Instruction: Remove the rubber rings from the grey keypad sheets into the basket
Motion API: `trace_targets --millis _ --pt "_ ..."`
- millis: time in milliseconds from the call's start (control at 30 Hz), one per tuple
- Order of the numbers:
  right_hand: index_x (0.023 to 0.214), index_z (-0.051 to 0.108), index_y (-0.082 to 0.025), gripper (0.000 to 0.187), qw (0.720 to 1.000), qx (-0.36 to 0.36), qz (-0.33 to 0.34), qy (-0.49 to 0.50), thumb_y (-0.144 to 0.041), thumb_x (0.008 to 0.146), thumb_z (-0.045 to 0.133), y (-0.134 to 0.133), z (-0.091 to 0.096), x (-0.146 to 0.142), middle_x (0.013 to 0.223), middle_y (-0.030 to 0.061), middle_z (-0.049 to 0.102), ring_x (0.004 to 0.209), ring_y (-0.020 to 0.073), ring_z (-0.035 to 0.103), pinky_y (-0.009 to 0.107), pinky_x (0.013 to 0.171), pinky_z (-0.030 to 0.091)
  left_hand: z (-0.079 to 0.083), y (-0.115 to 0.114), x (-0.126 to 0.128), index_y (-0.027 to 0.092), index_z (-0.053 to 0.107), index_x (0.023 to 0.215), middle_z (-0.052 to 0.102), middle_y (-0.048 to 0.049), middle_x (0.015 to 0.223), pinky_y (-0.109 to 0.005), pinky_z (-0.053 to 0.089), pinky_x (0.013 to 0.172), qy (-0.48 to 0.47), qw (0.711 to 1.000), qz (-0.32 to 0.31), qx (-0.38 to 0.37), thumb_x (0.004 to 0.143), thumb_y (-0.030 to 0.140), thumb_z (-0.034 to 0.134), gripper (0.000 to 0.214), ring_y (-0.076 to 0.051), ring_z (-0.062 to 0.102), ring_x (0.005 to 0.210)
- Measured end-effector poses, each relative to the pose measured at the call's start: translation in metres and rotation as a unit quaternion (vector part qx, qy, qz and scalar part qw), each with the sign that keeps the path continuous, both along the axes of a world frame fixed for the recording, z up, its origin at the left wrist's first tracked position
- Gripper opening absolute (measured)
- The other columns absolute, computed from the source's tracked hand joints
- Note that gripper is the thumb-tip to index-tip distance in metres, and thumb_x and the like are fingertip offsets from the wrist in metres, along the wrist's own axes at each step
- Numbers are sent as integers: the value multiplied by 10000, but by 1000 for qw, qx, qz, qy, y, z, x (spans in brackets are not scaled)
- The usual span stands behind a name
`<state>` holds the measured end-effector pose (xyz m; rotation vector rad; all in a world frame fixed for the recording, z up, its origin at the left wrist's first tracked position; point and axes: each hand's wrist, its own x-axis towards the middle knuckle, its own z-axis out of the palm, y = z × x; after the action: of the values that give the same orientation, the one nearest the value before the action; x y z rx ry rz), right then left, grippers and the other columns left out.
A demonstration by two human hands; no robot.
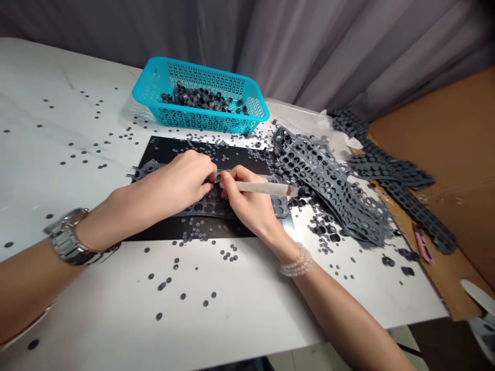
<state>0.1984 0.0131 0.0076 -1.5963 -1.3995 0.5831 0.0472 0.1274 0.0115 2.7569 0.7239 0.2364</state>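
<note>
A dark grey rubber sheet with rows of round holes (209,207) lies across a black board (150,230). My left hand (187,175) bends over the sheet from the left, its fingers closed in a pinch at the surface; what they hold is hidden. Close beside it, my right hand (251,201) grips a white pen-shaped tool (265,188) like a pen. The tool's back end points right and its working tip is hidden by the fingers. Small dark discs (197,226) are strewn over the board around the sheet.
Behind the board stands a turquoise basket (204,119) with many small black rubber pieces (199,98). On the right lie stacked perforated sheets (328,180), loose black pieces (323,226) and a pink-handled cutter (423,245). More discs dot the white table (116,304).
</note>
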Motion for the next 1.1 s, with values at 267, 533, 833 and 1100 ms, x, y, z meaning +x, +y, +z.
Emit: trace_targets --millis 267,533,833,1100 --pt "645 503 -201 344 1000 -8 9 17 -370 944 530 1 0 1 607 -28 567 568 106 487 249 579 363 5 3 1 232 660 799 628 -12 706 -329 347 627 0 999 10 -34 781 249 598 66 -188 564 687" --pt "656 489 -207 345 1000 -13 7 2 -380 954 506 2 0 -1 622 -25 565 590 112 499 248 588 363 12 -9 5 227 604 681 596 -11 635 -345 333 608 -2 1000 22 -19 752 199 585 79 -185 541 618" --pt "656 479 -211 323 1000 -16 3 -3 -331 955 501 5 -1 -2 592 -26 542 562 112 478 249 563 346 44 -12 -11 244 712 774 670 -5 830 -394 419 870 -35 999 -31 -25 819 304 602 133 -237 618 930" --pt "674 537 -202 356 988 -13 -11 154 -459 921 551 6 -6 8 599 -20 596 557 111 549 231 546 419 43 -10 -40 190 716 972 680 -18 910 -330 520 834 -284 823 250 -423 799 276 727 194 -138 627 842"
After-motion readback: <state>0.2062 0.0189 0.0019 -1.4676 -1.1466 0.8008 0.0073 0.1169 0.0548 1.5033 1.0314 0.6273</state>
